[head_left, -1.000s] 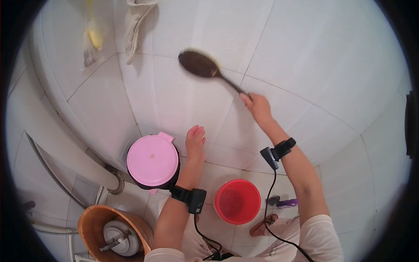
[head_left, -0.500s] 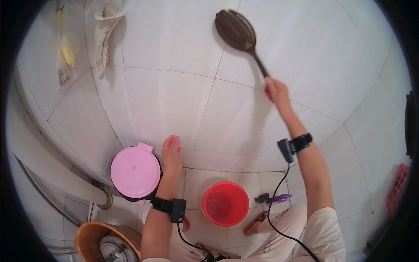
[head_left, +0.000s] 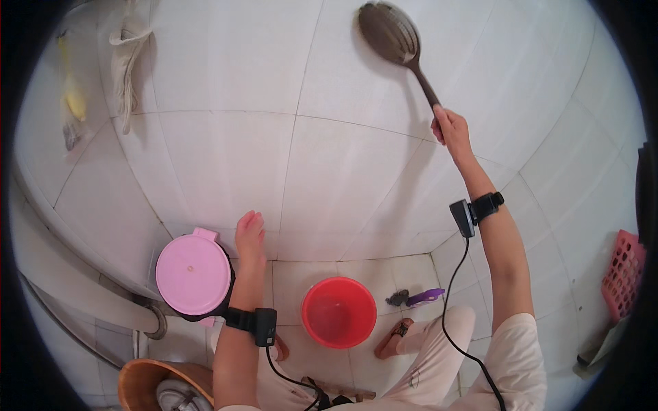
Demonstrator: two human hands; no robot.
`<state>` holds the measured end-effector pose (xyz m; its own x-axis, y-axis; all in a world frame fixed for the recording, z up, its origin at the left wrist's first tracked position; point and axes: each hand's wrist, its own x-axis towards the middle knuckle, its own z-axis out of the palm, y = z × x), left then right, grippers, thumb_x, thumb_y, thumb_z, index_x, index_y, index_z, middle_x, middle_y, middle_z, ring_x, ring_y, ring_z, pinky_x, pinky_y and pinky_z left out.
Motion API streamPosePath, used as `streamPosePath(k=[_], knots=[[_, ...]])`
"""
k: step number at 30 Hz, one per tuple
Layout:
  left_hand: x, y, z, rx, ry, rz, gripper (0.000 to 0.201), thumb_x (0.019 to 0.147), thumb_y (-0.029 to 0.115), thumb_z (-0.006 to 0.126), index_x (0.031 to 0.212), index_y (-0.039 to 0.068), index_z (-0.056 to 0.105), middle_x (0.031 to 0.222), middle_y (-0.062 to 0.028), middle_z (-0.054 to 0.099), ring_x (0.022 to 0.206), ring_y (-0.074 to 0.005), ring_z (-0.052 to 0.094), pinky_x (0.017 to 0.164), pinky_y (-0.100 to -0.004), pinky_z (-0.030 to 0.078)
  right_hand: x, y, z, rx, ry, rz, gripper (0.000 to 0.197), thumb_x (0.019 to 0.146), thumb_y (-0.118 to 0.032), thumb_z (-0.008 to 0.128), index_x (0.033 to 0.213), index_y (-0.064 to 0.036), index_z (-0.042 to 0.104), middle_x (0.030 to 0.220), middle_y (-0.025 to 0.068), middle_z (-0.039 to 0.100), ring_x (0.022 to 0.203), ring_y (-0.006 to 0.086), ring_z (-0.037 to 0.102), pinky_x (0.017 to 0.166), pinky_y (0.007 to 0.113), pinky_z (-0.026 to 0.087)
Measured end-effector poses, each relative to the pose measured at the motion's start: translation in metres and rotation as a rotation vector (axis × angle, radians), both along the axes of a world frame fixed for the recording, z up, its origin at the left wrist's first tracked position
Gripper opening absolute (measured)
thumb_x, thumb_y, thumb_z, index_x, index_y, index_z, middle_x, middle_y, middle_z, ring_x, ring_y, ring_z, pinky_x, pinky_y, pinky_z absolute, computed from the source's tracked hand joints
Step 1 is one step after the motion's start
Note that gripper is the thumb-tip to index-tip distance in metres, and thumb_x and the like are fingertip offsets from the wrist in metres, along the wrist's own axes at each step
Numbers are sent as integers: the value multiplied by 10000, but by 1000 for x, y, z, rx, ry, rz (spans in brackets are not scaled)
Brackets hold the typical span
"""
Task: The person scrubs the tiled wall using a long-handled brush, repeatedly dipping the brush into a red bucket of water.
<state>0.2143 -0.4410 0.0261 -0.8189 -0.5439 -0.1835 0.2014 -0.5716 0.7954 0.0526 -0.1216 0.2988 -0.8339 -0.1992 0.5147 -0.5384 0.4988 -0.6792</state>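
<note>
My right hand (head_left: pixel 453 133) is closed around the handle of a long-handled scrubbing brush (head_left: pixel 389 33). Its dark brown oval head lies against the white tiled wall (head_left: pixel 226 55), high up and right of the middle. Held low before the wall, my left hand (head_left: pixel 251 236) has nothing in it, its fingers loosely bent and partly turned away. Just left of that hand stands a bin with a round pink lid (head_left: pixel 192 272). A red bucket (head_left: pixel 338 313) is on the floor between my feet; what it holds cannot be made out clearly.
A purple-handled brush (head_left: pixel 425 296) lies on the floor right of the bucket. At the lower left is a wooden tub (head_left: pixel 137 383) with a metal object inside. A white pipe (head_left: pixel 103 301) runs along the left. A pink basket (head_left: pixel 622 274) hangs at the right; a cloth bag (head_left: pixel 126 68) hangs upper left.
My right hand has moved the brush slightly up and to the right along the wall. The view has shifted right, and my left hand stays beside the pink-lidded bin.
</note>
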Motion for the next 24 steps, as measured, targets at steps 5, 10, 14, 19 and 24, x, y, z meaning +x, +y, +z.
streamPosePath(k=[5,10,14,19,24], knots=[[-17,23,1,-2,2,-33,374,784,178,580,1118,73,450,1035,-14,521,944,-123,464,803,-277,355,-36,-14,-100,225,1,-13,451,817,-420,491,602,-25,526,472,66,473,456,176,476,456,317,382],[-16,28,-2,-8,-30,-36,368,775,160,579,1111,75,452,1039,-11,520,935,-111,469,799,-274,357,-13,6,-165,711,121,-20,459,780,-476,496,647,-41,551,570,156,527,566,333,518,523,412,405],[-16,24,-1,-10,-41,-18,374,772,157,578,1115,83,450,1044,-7,519,938,-108,467,814,-278,346,1,4,-107,718,258,-99,450,774,-478,500,644,-49,538,554,152,505,553,344,495,506,406,384],[-22,34,-8,-71,-31,-56,385,769,164,580,1122,85,447,1048,-9,514,950,-110,461,837,-286,334,-1,-39,-31,149,71,-39,463,831,-385,491,567,-5,504,457,33,446,427,102,422,423,261,348],[-27,47,-2,-73,-18,-21,350,776,108,552,1108,46,460,1035,-26,511,838,-85,456,702,-217,367,-12,-55,-127,417,25,35,464,811,-430,492,623,-10,547,496,122,499,464,244,481,491,346,393]])
